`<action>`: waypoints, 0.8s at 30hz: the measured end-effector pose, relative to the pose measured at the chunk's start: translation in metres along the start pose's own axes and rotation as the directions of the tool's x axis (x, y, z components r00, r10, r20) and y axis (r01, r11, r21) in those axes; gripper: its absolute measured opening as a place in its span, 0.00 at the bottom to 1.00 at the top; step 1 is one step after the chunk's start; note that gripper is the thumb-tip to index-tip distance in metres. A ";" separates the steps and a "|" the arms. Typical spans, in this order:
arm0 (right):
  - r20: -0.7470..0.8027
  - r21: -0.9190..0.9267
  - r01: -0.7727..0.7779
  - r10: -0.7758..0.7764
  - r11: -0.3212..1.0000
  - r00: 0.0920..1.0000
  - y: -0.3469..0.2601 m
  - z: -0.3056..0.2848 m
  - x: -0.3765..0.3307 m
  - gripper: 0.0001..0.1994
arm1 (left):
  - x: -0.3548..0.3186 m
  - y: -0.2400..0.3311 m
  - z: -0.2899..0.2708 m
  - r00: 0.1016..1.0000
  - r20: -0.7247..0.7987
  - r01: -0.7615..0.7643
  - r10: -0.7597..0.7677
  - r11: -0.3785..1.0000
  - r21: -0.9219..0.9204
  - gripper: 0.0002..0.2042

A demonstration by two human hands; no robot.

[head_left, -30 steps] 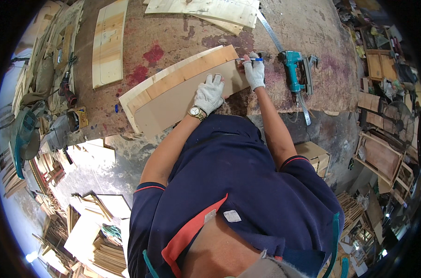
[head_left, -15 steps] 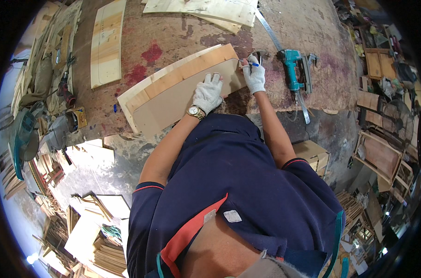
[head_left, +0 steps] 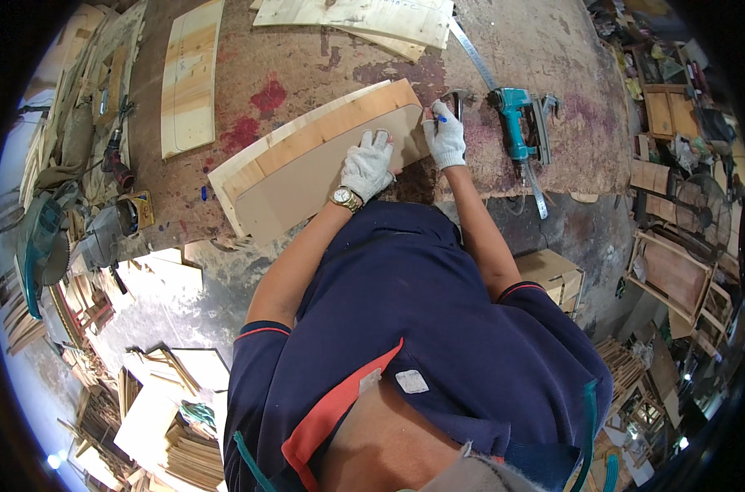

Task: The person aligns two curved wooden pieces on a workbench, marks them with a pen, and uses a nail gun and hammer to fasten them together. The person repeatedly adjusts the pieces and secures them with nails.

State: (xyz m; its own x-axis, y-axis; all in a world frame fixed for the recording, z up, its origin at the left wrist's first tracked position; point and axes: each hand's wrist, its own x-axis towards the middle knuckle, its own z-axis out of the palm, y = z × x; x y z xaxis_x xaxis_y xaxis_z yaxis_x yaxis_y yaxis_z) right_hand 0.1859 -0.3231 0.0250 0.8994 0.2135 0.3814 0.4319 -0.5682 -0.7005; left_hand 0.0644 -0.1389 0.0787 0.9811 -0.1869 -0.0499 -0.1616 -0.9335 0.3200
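My left hand (head_left: 367,166), in a white knit glove, lies with its fingers spread on a brown curved template (head_left: 282,195). The template rests on a pale wooden board (head_left: 307,133), whose curved far edge sticks out beyond it. A second pale board shows under that edge. At the right end of the stack, my gloved right hand (head_left: 447,144) is closed around a blue pen (head_left: 442,119). The pen's tip is too small to make out. Just beyond that hand is a dark metal tool (head_left: 458,95), perhaps a hammer, partly hidden.
Right of my hands lies a teal nail gun (head_left: 516,123) beside a long metal ruler (head_left: 472,54). Loose boards lie at the far left (head_left: 189,86) and far edge (head_left: 360,18) of the worn table. A blue cap (head_left: 203,193) sits left of the template. Power tools crowd the left side.
My right hand has shifted slightly toward me with the pen, along the board's right end. My left hand and the boards have stayed in place.
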 end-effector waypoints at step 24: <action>0.534 0.473 -0.800 0.602 0.370 0.594 -0.062 -0.060 0.016 0.18 | -0.061 -0.042 0.003 0.968 -0.252 -0.056 -0.007 0.969 -0.239 0.36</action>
State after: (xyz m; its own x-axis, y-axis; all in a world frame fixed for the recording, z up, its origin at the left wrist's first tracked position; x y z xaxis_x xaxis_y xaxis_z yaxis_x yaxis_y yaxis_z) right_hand 0.1696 -0.3320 0.1109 0.8299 0.2092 -0.5172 -0.5279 -0.0051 -0.8493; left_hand 0.0108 -0.0895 0.0651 0.9773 -0.0978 0.1877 -0.1857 -0.8217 0.5389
